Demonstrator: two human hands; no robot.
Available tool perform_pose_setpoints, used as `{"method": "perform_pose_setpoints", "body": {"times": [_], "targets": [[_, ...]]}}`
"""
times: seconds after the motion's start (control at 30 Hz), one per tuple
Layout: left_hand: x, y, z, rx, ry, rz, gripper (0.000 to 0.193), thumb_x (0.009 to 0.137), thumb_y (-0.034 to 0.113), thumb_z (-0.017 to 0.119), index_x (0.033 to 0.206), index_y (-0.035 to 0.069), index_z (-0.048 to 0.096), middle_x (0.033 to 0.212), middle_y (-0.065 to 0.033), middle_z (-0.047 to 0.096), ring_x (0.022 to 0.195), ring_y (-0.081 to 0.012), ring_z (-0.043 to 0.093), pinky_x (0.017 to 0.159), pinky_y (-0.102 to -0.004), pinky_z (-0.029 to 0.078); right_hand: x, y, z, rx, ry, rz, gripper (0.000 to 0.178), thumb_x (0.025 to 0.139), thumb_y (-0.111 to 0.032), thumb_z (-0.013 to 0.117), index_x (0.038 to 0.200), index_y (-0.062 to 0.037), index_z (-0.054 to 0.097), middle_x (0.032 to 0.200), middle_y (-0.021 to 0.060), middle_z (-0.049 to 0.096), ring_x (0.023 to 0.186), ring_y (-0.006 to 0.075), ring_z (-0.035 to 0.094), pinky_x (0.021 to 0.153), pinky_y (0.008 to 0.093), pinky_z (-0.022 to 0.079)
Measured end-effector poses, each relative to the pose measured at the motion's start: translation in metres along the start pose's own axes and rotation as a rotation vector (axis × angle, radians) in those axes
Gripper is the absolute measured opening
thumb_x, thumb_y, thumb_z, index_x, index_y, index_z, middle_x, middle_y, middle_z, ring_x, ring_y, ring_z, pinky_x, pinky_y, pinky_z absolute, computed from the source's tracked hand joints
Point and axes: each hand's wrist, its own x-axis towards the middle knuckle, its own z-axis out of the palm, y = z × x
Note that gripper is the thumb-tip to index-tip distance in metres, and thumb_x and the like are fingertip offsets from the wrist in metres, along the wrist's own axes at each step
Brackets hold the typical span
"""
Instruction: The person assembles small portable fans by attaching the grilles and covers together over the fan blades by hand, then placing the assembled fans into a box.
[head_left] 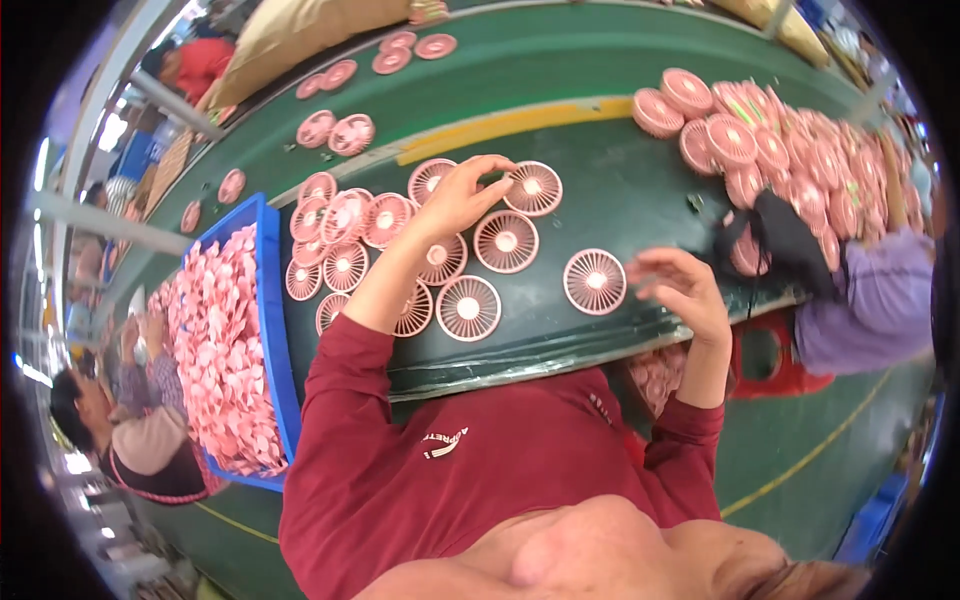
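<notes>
Pink round fan grilles with thin radial ribs lie across the green work table (pixel 560 235). My left hand (pixel 462 200) reaches over the group on the left. Its thumb and fingers are apart, with the tips at the rim of one fan grille (pixel 533 188); whether they touch it I cannot tell. Another grille (pixel 506 241) lies just below that one. My right hand (pixel 685 290) hovers near the table's front edge, fingers spread and curled, holding nothing. Just left of its fingertips a single grille (pixel 595 282) lies flat, apart from the others.
A blue bin (pixel 272 330) full of pink fan blades stands at the left. Pink grilles (pixel 790 150) are heaped at the far right, beside a black cloth bag (pixel 785 235) and a person in a purple sleeve (pixel 870 310). More grilles lie beyond the yellow strip (pixel 520 125). Another person (pixel 150 430) sits left.
</notes>
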Motion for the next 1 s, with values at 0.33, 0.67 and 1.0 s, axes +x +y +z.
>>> {"method": "perform_pose_setpoints", "body": {"times": [0.33,0.67,1.0], "targets": [[0.014,-0.101,-0.108,0.384,0.254,-0.163,0.034,0.092,0.025,0.061,0.118,0.004,0.063,0.119,-0.0165,0.064,0.11,-0.0289,0.063,0.094,-0.0384,0.049,0.164,0.05,0.054,-1.124,-0.163,-0.334,0.071,0.07,-0.022,0.081,0.135,-0.0145,0.053,0.147,0.0183,0.04,0.136,0.0395,0.036,0.112,0.0472,0.032],[0.033,-0.179,-0.199,0.876,0.524,-0.196,0.028,0.085,0.016,0.063,0.112,0.013,0.07,0.117,-0.0135,0.066,0.113,-0.0352,0.059,0.093,-0.0442,0.05,0.184,0.069,0.062,-1.172,-0.148,-0.413,0.072,0.065,-0.031,0.085,0.126,-0.0095,0.052,0.144,0.0136,0.046,0.135,0.0346,0.04,0.112,0.0526,0.026],[0.057,-0.137,-0.193,0.962,0.354,-0.086,0.012,0.081,0.013,0.062,0.089,0.004,0.062,0.092,-0.0145,0.067,0.093,-0.0343,0.063,0.081,-0.0434,0.05,0.183,0.071,0.057,-0.916,-0.044,-0.41,0.076,0.065,-0.02,0.084,0.134,-0.0116,0.053,0.14,0.0156,0.049,0.13,0.0363,0.045,0.11,0.0447,0.035]]}}
